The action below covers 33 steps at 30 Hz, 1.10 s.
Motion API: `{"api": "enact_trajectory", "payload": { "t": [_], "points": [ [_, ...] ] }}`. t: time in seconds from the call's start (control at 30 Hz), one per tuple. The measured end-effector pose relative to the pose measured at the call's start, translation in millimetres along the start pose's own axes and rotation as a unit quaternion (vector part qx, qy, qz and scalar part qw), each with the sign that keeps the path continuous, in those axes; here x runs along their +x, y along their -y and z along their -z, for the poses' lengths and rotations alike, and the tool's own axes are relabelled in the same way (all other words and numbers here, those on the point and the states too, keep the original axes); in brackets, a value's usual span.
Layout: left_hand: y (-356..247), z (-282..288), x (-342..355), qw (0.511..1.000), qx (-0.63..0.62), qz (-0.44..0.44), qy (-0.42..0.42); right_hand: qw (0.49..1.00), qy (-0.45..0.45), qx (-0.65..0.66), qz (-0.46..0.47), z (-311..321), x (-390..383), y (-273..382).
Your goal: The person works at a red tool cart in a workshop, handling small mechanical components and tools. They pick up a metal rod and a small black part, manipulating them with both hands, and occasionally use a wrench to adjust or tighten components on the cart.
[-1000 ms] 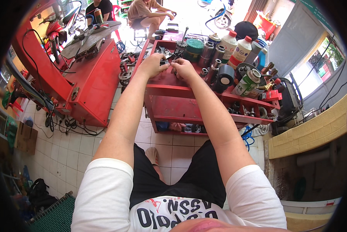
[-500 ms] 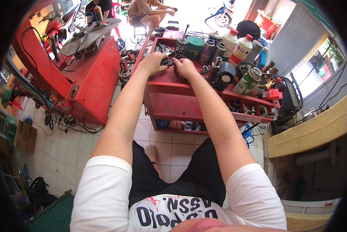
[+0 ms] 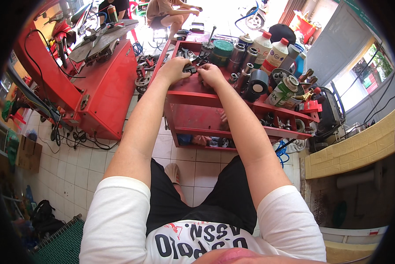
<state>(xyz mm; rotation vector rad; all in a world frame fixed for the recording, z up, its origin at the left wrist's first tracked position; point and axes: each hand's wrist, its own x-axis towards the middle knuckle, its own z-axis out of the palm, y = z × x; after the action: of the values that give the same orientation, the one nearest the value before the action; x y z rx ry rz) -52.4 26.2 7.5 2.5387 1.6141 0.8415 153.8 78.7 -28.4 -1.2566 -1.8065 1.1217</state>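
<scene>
Both my arms reach over the red tool cart (image 3: 193,99). My left hand (image 3: 174,70) is closed around a small dark metal part (image 3: 189,69), which sticks out past its fingers. Just to the right, my right hand (image 3: 211,75) is bent with its fingers pinched together above the cart top. Something dark shows under those fingertips, too small and covered to make out. Sockets and wrenches (image 3: 185,54) lie beyond the left hand. A green round tub (image 3: 222,52) stands beyond the right hand.
Metal cylinders (image 3: 237,57), white red-capped bottles (image 3: 276,56), a black can (image 3: 255,86) and a green-white spray can (image 3: 283,91) crowd the cart's right side. A red machine (image 3: 105,88) stands left. Two people sit at the back, one in a tan shirt (image 3: 166,9).
My right hand has shifted slightly and its fingers look more bent. The dark piece under it shows less. My left hand stays nearly in place with its part.
</scene>
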Motion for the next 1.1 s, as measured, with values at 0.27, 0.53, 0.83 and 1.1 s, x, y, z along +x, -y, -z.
{"api": "enact_trajectory", "payload": {
  "t": [0.27,0.53,0.83,1.1],
  "points": [
    [2,-1,-1,1.000,0.009,-0.003,0.006,0.996,-0.005,-0.086,0.005,-2,3,-2],
    [3,1,0,0.999,0.005,-0.014,0.044,0.995,0.002,-0.100,-0.020,-1,2,1],
    [4,-2,-1,1.000,0.005,-0.019,0.018,0.997,-0.006,-0.062,-0.035,-2,-2,4],
    [-6,4,-5,0.999,0.052,-0.003,0.013,0.997,-0.013,-0.056,-0.054,0,-8,10]
  ]
}}
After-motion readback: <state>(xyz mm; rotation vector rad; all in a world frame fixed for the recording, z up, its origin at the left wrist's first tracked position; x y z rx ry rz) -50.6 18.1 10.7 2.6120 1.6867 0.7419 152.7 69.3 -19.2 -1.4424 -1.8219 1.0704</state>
